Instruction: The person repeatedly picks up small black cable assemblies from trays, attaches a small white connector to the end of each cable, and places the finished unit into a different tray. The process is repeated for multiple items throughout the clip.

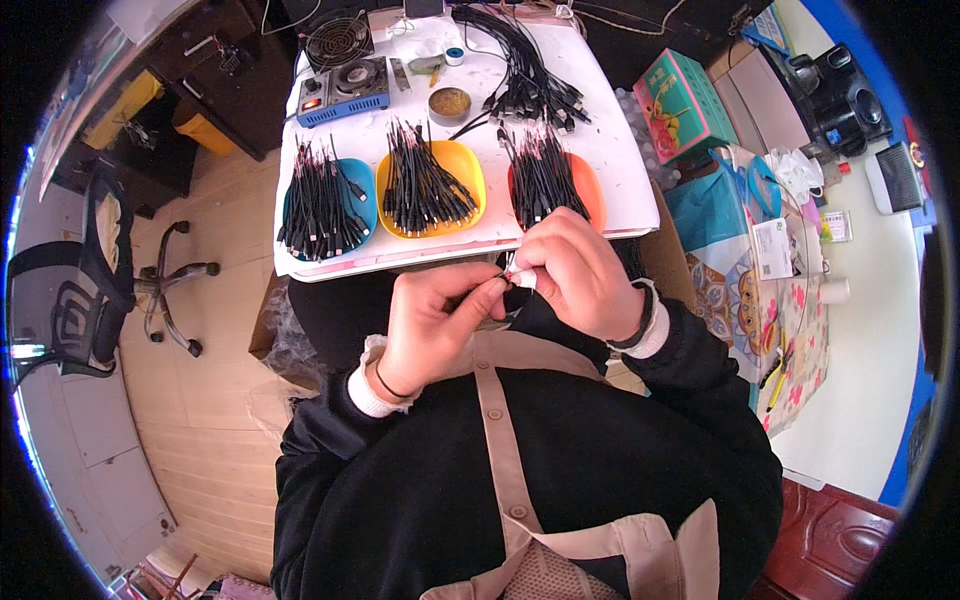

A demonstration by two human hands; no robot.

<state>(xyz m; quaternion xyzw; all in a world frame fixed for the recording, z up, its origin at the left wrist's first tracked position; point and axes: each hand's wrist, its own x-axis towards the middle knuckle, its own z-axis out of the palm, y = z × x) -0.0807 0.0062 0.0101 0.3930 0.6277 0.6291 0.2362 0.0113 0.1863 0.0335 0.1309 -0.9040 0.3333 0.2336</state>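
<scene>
My left hand (432,322) and my right hand (585,277) meet in front of the table's near edge, both with fingers pinched together. Between the fingertips is a thin wire end (510,274) with dark and reddish strands, seemingly of a black cable; the fingers cover most of it. Something small and white (523,279) shows at the right fingertips, and whether it is tape or a finger cover I cannot tell. Just beyond are three bundles of short black cables with plug ends, on a blue plate (367,180), a yellow plate (474,162) and an orange-red plate (590,187).
Farther back on the white table stand a blue soldering station (345,100), a black fan (340,42), a round tin (449,104), a small spool (454,56) and a heap of long black cables (525,75). A green box (685,105) stands right, a wheeled chair (85,285) left.
</scene>
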